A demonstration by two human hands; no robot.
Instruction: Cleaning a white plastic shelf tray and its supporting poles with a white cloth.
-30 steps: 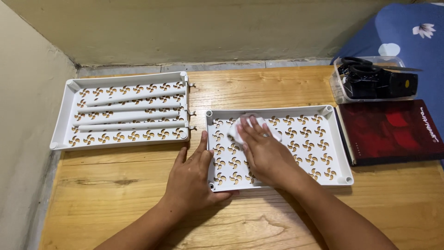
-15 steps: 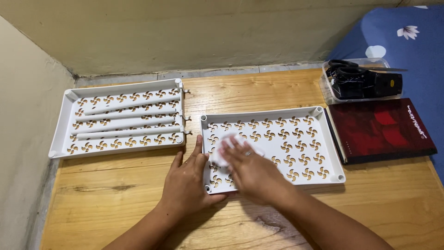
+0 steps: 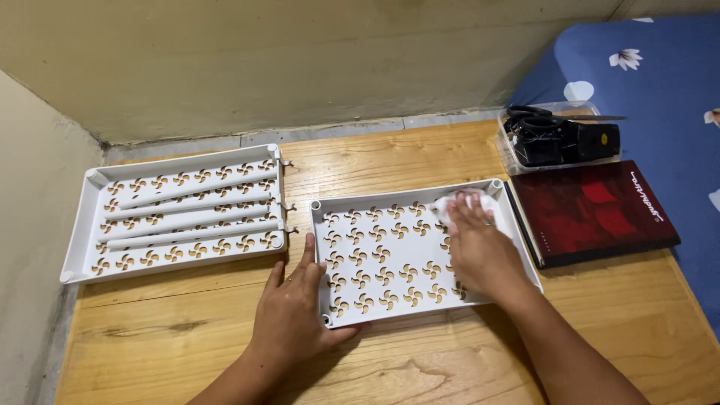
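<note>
The right hand (image 3: 480,251) lay flat, fingers stretched and close together, pressing a white cloth (image 3: 466,202) onto the floor of the near white tray (image 3: 409,196) at its far right corner; the hand's grip was not closed around the cloth, only bearing down on it. The left hand (image 3: 296,311) rested open on the counter (image 3: 187,322), its thumb and palm edge touching the tray's near left corner, clasping nothing.

The tray, pierced with pinwheel-shaped cutouts, sat with its long axis running left to right, turned slightly so that the right end lay farther from the person. A second white tray (image 3: 79,232) with raised rods lay to the left, just beside it with a narrow gap between.

To the right a dark red book (image 3: 600,214) almost touched the tray's rim. Behind the book stood a clear box (image 3: 517,161) of black items. Bare wood lay open along the near edge.
</note>
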